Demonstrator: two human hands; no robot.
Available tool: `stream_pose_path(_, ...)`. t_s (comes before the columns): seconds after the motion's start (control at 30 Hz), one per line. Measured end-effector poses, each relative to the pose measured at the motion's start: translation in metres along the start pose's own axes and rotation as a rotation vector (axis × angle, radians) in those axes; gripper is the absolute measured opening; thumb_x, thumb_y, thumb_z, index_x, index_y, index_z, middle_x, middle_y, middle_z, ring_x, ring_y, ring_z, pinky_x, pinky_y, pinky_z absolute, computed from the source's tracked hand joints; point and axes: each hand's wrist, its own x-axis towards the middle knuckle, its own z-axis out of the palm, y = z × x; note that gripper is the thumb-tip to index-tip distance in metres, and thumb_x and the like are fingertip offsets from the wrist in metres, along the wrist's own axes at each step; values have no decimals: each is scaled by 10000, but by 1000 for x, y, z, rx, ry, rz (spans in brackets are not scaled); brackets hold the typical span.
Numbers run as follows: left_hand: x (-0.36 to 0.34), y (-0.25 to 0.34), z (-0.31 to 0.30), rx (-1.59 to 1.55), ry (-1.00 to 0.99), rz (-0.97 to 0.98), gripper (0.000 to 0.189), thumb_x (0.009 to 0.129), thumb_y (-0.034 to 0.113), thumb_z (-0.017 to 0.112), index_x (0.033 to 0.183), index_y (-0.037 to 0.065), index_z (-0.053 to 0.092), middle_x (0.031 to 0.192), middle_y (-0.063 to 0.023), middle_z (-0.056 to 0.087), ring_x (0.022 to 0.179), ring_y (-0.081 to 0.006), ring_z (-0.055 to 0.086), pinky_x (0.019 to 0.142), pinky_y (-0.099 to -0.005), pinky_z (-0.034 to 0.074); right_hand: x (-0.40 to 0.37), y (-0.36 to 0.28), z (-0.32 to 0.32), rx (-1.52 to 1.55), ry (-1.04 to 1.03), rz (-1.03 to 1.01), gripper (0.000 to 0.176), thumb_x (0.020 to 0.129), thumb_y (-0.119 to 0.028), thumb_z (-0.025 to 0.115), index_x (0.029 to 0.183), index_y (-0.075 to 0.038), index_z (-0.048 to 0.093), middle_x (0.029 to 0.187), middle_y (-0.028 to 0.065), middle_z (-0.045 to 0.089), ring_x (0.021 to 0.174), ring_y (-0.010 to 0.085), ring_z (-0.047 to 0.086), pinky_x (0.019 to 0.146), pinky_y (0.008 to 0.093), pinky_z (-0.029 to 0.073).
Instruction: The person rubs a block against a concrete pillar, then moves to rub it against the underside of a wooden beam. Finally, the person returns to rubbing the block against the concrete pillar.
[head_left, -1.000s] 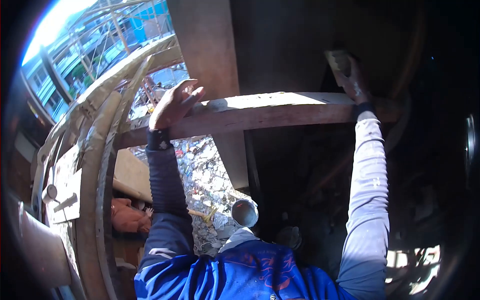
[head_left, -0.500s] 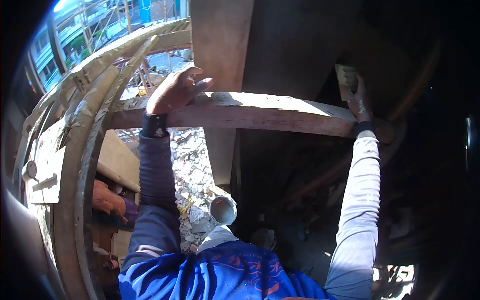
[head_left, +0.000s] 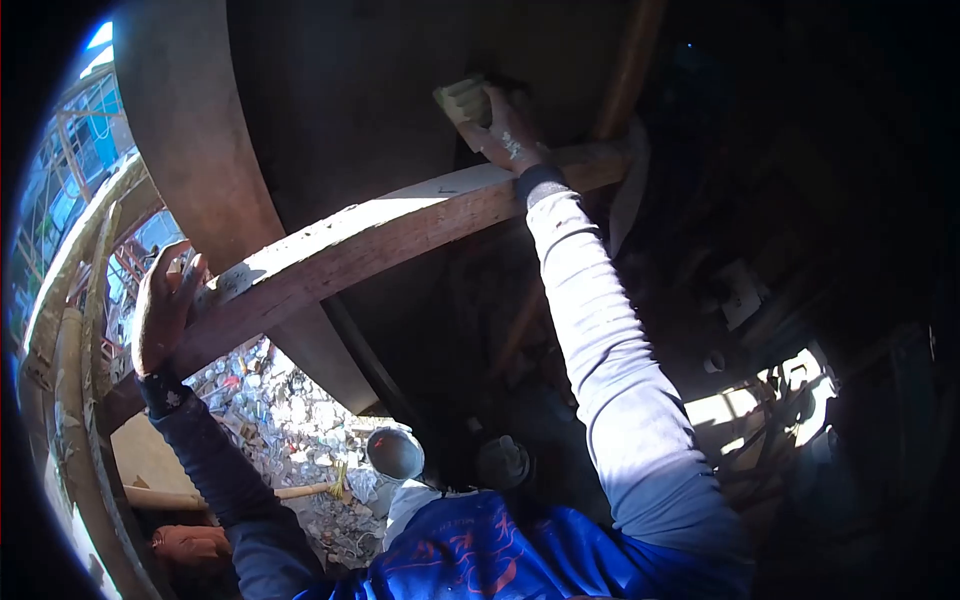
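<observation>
My left hand [head_left: 165, 305] grips the sunlit wooden beam [head_left: 380, 235] near its left end, fingers wrapped over its top edge. My right hand [head_left: 505, 130] reaches up past the beam and presses a pale flat float or sponge block [head_left: 462, 100] against the dark concrete wall [head_left: 340, 110]. My right sleeve is light grey and the left sleeve dark blue, with a blue shirt at the bottom of the view.
A grey bucket [head_left: 394, 452] stands below between my arms. Rubble [head_left: 285, 420] covers the ground far below at left. Curved wooden scaffold poles [head_left: 70, 420] run along the left edge. A person in orange [head_left: 190, 543] crouches at lower left. The right side is dark.
The view has swung right, so the beam now tilts. My right hand with the block has moved up along the wall. My left hand has closed down onto the beam.
</observation>
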Motion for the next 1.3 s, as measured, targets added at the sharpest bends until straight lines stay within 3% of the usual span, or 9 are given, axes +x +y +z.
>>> stream_pose_path(0.17, 1, -13, 6, 3, 70, 65, 361, 933, 265, 607, 1235, 73, 559, 524, -1, 415, 468, -77, 333, 480, -305, 270, -7, -12, -13, -73, -84, 96, 817, 723, -461, 702, 1408, -167, 367, 1412, 221, 357, 1344, 391, 313, 1102, 482, 291)
stream_pose_path(0.3, 2, -15, 6, 11, 78, 61, 360, 937, 268, 603, 1238, 74, 559, 518, 10, 382, 472, -70, 307, 485, -295, 254, -6, -13, -15, -42, -196, 195, 882, 769, -511, 660, 1490, -228, 237, 1557, 194, 159, 1453, 368, 105, 1170, 480, 153)
stream_pose_path(0.4, 1, -10, 6, 36, 68, 56, 362, 938, 272, 602, 1234, 68, 562, 523, 17, 368, 482, -66, 307, 490, -292, 255, -4, -7, -10, 7, -200, 169, 885, 777, -513, 656, 1496, -239, 221, 1572, 182, 111, 1461, 360, 65, 1169, 482, 148)
stream_pose_path(0.6, 8, -44, 5, 190, 131, 344, 377, 931, 271, 607, 1227, 43, 558, 566, 3, 391, 521, -84, 328, 519, -293, 282, -6, -9, -9, 32, -185, 179, 853, 781, -489, 659, 1479, -228, 244, 1553, 179, 168, 1451, 361, 101, 1168, 486, 137)
stream_pose_path(0.63, 6, -38, 5, 160, 92, 288, 381, 930, 273, 607, 1229, 42, 557, 571, 3, 395, 527, -85, 332, 526, -294, 288, -6, -8, -9, 24, -182, 174, 844, 781, -485, 660, 1473, -224, 254, 1547, 179, 187, 1448, 361, 112, 1166, 488, 141)
stream_pose_path(0.73, 6, -28, 3, 88, 50, 135, 399, 934, 287, 599, 1246, 44, 548, 588, -4, 425, 541, -91, 346, 545, -294, 305, -11, -10, -5, -64, 35, 73, 711, 741, -401, 725, 1348, -180, 429, 1287, 212, 431, 1255, 393, 413, 1012, 496, 396)
stream_pose_path(0.83, 0, -6, 7, -8, 53, -46, 414, 943, 305, 590, 1258, 41, 539, 632, -11, 452, 570, -95, 363, 553, -292, 307, -13, -13, -9, -20, -4, 99, 725, 750, -411, 711, 1369, -197, 402, 1313, 212, 408, 1277, 401, 391, 1021, 517, 383)
stream_pose_path(0.93, 5, -19, 7, -113, 24, -12, 407, 947, 305, 586, 1260, 48, 542, 683, -14, 469, 594, -91, 355, 568, -282, 309, -15, -21, -25, 74, -163, 190, 735, 775, -431, 662, 1393, -188, 347, 1501, 120, 309, 1418, 359, 204, 1146, 496, 188)
stream_pose_path(1.3, -2, -12, 8, -95, 16, -31, 413, 963, 334, 571, 1292, 89, 521, 656, 22, 393, 574, -73, 296, 536, -264, 260, -4, -5, -6, 6, -164, 145, 787, 801, -470, 632, 1444, -194, 272, 1527, 93, 279, 1432, 336, 192, 1161, 492, 162)
